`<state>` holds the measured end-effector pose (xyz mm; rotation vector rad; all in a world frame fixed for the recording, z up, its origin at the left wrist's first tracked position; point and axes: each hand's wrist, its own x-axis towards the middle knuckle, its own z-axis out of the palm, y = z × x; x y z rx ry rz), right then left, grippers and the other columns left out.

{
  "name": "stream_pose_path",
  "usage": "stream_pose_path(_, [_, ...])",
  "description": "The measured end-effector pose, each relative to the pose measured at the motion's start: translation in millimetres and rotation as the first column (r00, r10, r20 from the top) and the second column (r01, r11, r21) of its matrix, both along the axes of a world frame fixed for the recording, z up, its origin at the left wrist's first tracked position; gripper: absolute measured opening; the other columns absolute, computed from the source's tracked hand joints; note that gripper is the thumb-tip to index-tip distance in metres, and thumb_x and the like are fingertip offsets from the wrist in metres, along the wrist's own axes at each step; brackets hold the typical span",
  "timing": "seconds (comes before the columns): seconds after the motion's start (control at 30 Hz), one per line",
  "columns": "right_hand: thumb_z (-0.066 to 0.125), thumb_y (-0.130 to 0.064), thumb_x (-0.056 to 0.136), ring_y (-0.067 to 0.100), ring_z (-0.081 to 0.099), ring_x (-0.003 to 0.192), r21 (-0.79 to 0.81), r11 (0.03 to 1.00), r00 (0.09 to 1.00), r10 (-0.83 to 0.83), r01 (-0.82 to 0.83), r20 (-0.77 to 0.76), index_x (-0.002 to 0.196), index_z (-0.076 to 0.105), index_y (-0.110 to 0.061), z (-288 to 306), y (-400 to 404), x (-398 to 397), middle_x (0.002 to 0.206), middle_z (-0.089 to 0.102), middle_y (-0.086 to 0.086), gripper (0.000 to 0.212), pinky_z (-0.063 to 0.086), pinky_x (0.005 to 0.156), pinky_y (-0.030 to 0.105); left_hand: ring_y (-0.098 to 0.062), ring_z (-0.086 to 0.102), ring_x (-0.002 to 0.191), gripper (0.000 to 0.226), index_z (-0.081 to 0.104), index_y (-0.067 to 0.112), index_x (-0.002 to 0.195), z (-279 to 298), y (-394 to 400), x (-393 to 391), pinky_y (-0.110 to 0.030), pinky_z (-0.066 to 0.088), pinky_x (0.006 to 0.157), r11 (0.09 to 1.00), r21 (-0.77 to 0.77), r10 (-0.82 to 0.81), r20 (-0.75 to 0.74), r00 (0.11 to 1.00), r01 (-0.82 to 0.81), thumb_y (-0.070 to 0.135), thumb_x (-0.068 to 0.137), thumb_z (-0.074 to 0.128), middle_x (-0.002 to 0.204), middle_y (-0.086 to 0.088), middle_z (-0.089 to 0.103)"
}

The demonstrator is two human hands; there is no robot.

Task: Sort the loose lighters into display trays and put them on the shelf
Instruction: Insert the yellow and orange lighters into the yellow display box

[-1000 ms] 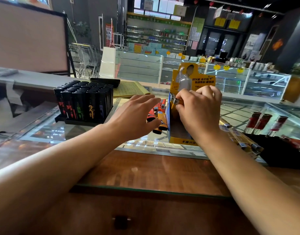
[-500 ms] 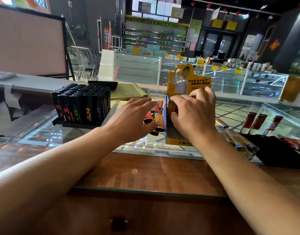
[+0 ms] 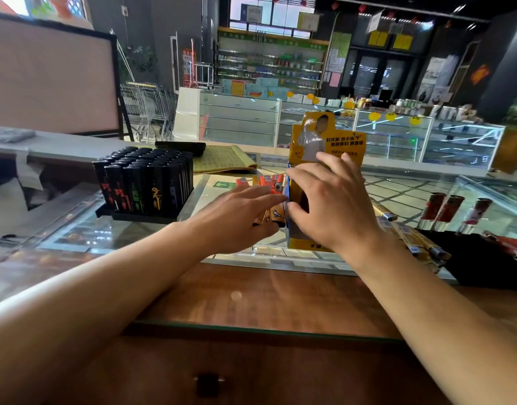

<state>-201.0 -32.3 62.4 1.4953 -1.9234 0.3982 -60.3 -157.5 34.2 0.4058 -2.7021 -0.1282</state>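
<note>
Shop interior, glass counter top (image 3: 76, 229) w/ wood edge nearest the camera, display cases behind. Far left: black tray of black lighters (image 3: 146, 185), full, upright, already sorted. Left hand (image 3: 237, 217) lies flat, fingers straight and loose, over the loose orange lighters (image 3: 266, 182) piled just left of the box; can't tell if it has one pinched underneath. Right hand (image 3: 333, 206) covers the yellow display box (image 3: 324, 141), fingers spread & bent over the open top, thumb on the left wall, prob. steadying it; contents hidden. More lighters (image 3: 409, 235) lie right of the box. Handling, my read: lighters light, rigid, smooth plastic, so slippery. Pinch mid-body, not the metal head. Box is thin card, tips easily, hold low by the walls.
</note>
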Motion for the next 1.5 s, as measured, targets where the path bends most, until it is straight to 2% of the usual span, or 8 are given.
stream_pose_path(0.13, [0.064,-0.038,0.084,0.034,0.042,0.134,0.013,1.0,1.0,0.024,-0.023,-0.012,0.133,0.058,-0.02,-2.3,3.0,2.9,0.131,0.062,0.003,0.052,0.022,0.114,0.055,-0.021,0.014,0.151,0.054,0.026,0.038,0.153,-1.7,-1.2,1.1,-0.04,0.019,0.12,1.0,0.017,0.019,0.182,0.983,-0.023,0.048,0.102,0.04,0.163,0.001,0.021])
stream_pose_path(0.33, [0.067,-0.038,0.085,0.035,0.042,0.135,0.042,0.998,0.998,0.055,-0.053,-0.041,0.134,0.058,-0.02,-9.2,9.8,8.2,0.134,0.061,0.004,0.053,0.023,0.114,0.057,-0.021,0.055,0.114,0.034,0.054,0.029,0.131,1.0,-3.7,11.8,-0.037,0.045,0.093,0.994,0.092,-0.056,0.026,0.998,0.053,0.039,0.098,0.053,0.129,0.004,0.058])
stream_pose_path(0.57, [0.061,-0.039,0.087,0.035,0.042,0.135,0.033,0.996,0.994,0.089,-0.087,-0.062,0.131,0.06,-0.02,-14.4,10.6,11.1,0.133,0.061,0.006,0.048,0.021,0.115,0.057,-0.016,0.061,0.089,0.025,0.066,0.029,0.109,5.7,-12.6,24.8,-0.037,0.05,0.083,0.986,0.154,0.073,-0.071,0.995,-0.061,0.046,0.095,0.054,0.099,0.006,0.067])
stream_pose_path(0.8, [0.054,-0.05,0.088,0.035,0.041,0.137,-0.011,0.999,0.998,0.044,-0.045,-0.051,0.131,0.06,-0.021,-21.1,13.2,13.4,0.133,0.061,0.004,0.053,0.015,0.116,0.059,-0.025,0.049,0.126,0.047,0.055,0.036,0.134,4.5,-9.8,-3.1,-0.041,0.044,0.1,0.962,0.108,0.25,0.021,0.968,-0.25,0.059,0.093,0.049,0.138,0.003,0.055])
stream_pose_path(1.1, [0.053,-0.05,0.087,0.034,0.04,0.137,-0.021,0.999,0.998,0.047,-0.048,-0.036,0.131,0.06,-0.021,-23.1,12.9,16.6,0.134,0.06,0.004,0.053,0.014,0.116,0.057,-0.022,0.06,0.109,0.046,0.052,0.04,0.137,1.1,-22.4,22.9,-0.028,0.046,0.088,0.952,0.202,0.225,0.042,0.974,-0.228,0.031,0.093,0.06,0.128,0.001,0.065])
stream_pose_path(1.23, [0.054,-0.046,0.087,0.035,0.041,0.136,-0.036,0.997,0.997,0.07,-0.071,-0.037,0.129,0.061,-0.019,-23.8,11.4,18.7,0.133,0.061,0.005,0.051,0.015,0.116,0.057,-0.027,0.054,0.122,0.069,0.039,0.032,0.149,3.3,-20.9,16.1,-0.033,0.045,0.098,0.925,0.216,0.323,-0.008,0.946,-0.314,0.053,0.088,0.063,0.138,-0.002,0.057])
stream_pose_path(1.37, [0.053,-0.046,0.086,0.035,0.042,0.136,-0.035,0.997,0.997,0.07,-0.071,-0.034,0.128,0.062,-0.019,-23.6,10.8,20.6,0.132,0.061,0.005,0.05,0.015,0.116,0.056,-0.035,0.044,0.124,0.085,0.022,0.033,0.155,-0.9,-24.1,4.5,-0.042,0.043,0.1,0.889,0.083,0.433,0.166,0.886,-0.45,0.069,0.084,0.055,0.135,-0.008,0.054])
stream_pose_path(1.5, [0.055,-0.045,0.086,0.035,0.042,0.135,-0.033,0.997,0.997,0.073,-0.074,-0.032,0.128,0.062,-0.019,-24.0,10.9,19.6,0.132,0.061,0.006,0.05,0.017,0.116,0.057,-0.03,0.054,0.107,0.066,0.043,0.022,0.142,1.0,-20.3,3.3,-0.042,0.048,0.095,0.885,0.217,0.402,0.09,0.911,-0.412,0.048,0.085,0.066,0.12,-0.009,0.059])
